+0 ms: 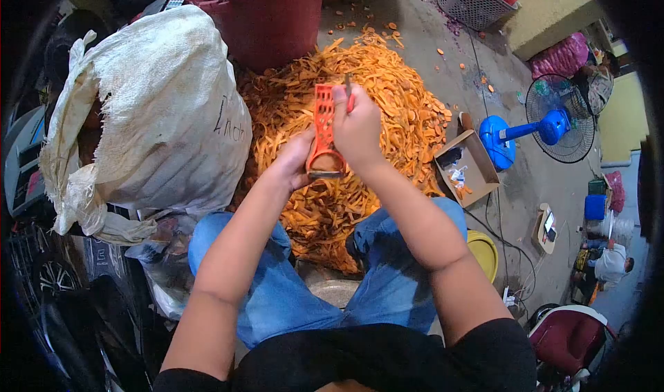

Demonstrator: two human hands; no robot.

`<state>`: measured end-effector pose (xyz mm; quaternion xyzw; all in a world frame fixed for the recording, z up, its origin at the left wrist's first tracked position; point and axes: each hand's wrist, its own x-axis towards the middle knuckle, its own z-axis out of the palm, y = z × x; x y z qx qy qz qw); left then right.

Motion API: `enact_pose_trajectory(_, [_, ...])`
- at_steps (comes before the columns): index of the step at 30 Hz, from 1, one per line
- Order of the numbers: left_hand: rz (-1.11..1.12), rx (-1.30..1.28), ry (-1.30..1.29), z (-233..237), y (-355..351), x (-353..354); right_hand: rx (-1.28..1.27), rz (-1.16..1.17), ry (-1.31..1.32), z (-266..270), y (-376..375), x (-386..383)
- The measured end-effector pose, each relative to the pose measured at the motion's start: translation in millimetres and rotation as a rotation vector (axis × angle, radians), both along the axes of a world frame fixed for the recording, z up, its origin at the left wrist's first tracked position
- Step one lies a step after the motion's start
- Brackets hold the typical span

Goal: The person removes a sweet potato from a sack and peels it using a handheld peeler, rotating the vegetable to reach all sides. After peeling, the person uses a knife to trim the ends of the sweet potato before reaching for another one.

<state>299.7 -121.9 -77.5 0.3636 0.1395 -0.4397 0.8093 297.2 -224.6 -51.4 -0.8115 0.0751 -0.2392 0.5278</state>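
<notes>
My right hand (357,126) is closed around an orange peeler (323,112), whose handle is perforated with holes. A thin dark piece sticks up at the top of that hand. The peeler's wide loop and metal blade point down toward my lap. Through the loop shows the brownish-orange end of a carrot (326,162). My left hand (296,158) is curled round the carrot from the left, with its fingers partly hidden behind the peeler. Beneath both hands spreads a big heap of orange peelings (387,81), with cut ends along its right side.
At left stands a bulging white woven sack (166,108), with a dark red tub (270,25) behind the heap. To the right are an open cardboard box (477,164), a blue fan (526,129) and cables on the floor. A person (612,264) is far right.
</notes>
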Motion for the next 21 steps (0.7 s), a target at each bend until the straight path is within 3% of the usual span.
enact_pose_trajectory(5, [-0.055, 0.021, -0.110, 10.6, -1.6, 2.4, -0.161, -0.139, 0.113, -3.1, -17.7, 14.3])
enact_pose_trajectory(7, [-0.128, 0.037, -0.106, 10.5, -3.3, -7.3, -0.250, -0.350, 0.028, -13.3, -47.3, 32.4])
enact_pose_trajectory(9, [-0.273, 0.071, -0.101, 10.0, -5.5, -17.2, 0.162, -0.437, -0.020, -11.6, -96.1, 44.6])
enact_pose_trajectory(11, [-0.314, 0.118, -0.170, 10.3, -4.3, -21.2, -0.097, -0.713, 0.088, -18.6, -142.9, 47.5])
enact_pose_trajectory(12, [-0.297, 0.091, -0.141, 15.2, -4.0, -20.8, -0.097, -0.718, 0.087, -15.0, -142.6, 46.4])
enact_pose_trajectory(14, [-0.232, 0.084, -0.066, 21.7, -3.2, -18.8, 0.323, -0.594, -0.027, -6.1, -143.1, 44.2])
enact_pose_trajectory(18, [-0.062, 0.027, -0.016, 4.0, -3.9, -5.7, 0.750, -0.182, -0.158, 1.5, -78.3, 42.9])
enact_pose_trajectory(21, [-0.059, -0.076, -0.006, -15.8, 6.5, 3.0, 0.521, -0.060, 0.038, 7.2, -35.1, 26.0])
